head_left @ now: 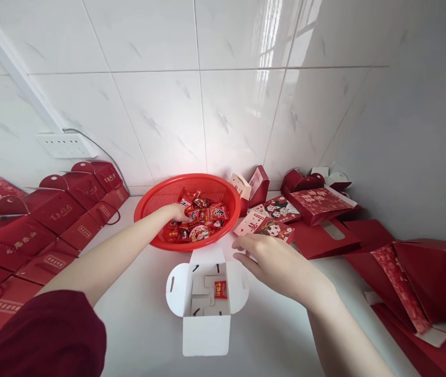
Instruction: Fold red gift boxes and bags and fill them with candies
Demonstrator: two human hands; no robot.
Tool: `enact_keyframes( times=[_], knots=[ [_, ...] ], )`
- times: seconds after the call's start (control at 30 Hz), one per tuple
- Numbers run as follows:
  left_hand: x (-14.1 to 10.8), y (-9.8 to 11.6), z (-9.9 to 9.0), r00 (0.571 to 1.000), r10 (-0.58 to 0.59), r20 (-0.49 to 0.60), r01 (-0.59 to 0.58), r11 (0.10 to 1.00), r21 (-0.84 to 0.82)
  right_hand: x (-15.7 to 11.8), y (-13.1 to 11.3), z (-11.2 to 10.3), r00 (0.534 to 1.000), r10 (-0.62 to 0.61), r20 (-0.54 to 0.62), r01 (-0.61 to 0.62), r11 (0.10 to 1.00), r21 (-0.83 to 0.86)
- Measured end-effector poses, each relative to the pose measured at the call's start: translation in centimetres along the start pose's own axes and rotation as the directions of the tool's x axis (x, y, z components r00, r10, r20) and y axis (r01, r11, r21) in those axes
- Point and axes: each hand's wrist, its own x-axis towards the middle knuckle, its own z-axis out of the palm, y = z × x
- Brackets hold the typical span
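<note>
An oval red plastic basket (148,230) holds a pile of red wrapped candies (207,214). My left hand (176,212) reaches into its left part, fingertips bent together on a wrapped candy and partly hidden. In front of the basket stands an unfolded white box (206,335), its top flaps spread outward. Inside it, at the right, lies one small red packet (220,289). Over the box's right flap hovers my right hand (264,256), fingers loosely bent and apart, holding nothing.
Rows of closed dark red gift boxes (57,212) fill the left side. Small printed cartons (260,186) and flat red packaging (325,235) lie right of the basket. More red bags (423,283) crowd the right edge. A power strip (67,145) is on the tiled wall.
</note>
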Motion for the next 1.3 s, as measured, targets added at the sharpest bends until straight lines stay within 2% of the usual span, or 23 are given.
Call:
enact_keyframes(
  times=[0.17, 0.33, 0.47, 0.63, 0.73, 0.83, 0.93, 1.03, 1.17, 1.3],
  knots=[
    [-0.4, 0.4, 0.2, 0.998, 0.04, 0.052, -0.039, 0.999, -0.019, -0.3, 0.1, -0.2, 1.0, -0.005, -0.008, 0.005, 1.0, 0.003],
    [-2.0, 0.3, -0.8, 0.997, 0.074, -0.02, -0.074, 0.997, -0.022, -0.5, 0.0, -0.1, 1.0, -0.003, -0.008, 0.003, 1.0, 0.002],
    [-2.9, 1.3, -1.3, 0.986, 0.162, -0.048, -0.164, 0.986, -0.034, -0.4, 0.0, -0.2, 1.0, 0.009, -0.001, -0.009, 1.0, 0.014],
    [-3.6, 3.8, 1.1, 0.97, 0.242, 0.016, -0.242, 0.97, -0.016, -0.4, -0.1, -0.1, 1.0, 0.01, 0.012, -0.01, 1.0, 0.021],
    [-3.8, 4.4, 1.8, 0.966, 0.259, 0.004, -0.259, 0.966, -0.012, -0.3, -0.1, 0.1, 1.0, 0.01, 0.014, -0.01, 1.0, 0.017],
    [-4.0, 3.3, 0.5, 0.966, 0.249, -0.074, -0.251, 0.968, -0.02, -0.3, 0.1, 0.3, 1.0, 0.01, 0.008, -0.01, 1.0, 0.012],
    [-4.3, 1.2, -1.5, 0.962, 0.227, -0.152, -0.236, 0.971, -0.044, -0.2, 0.3, 0.4, 1.0, 0.018, 0.009, -0.018, 1.0, 0.023],
    [-4.6, -0.8, -2.8, 0.951, 0.233, -0.201, -0.255, 0.963, -0.089, -0.2, 0.3, 0.4, 0.999, 0.033, 0.021, -0.033, 0.999, 0.014],
    [-4.3, -2.4, -2.7, 0.944, 0.215, -0.251, -0.252, 0.959, -0.127, -0.1, 0.3, 0.3, 0.999, 0.042, 0.023, -0.042, 0.999, -0.003],
    [-4.4, -2.2, -2.5, 0.921, 0.166, -0.353, -0.223, 0.967, -0.127, 0.0, 0.3, 0.2, 0.998, 0.051, 0.032, -0.051, 0.999, 0.005]
  ],
)
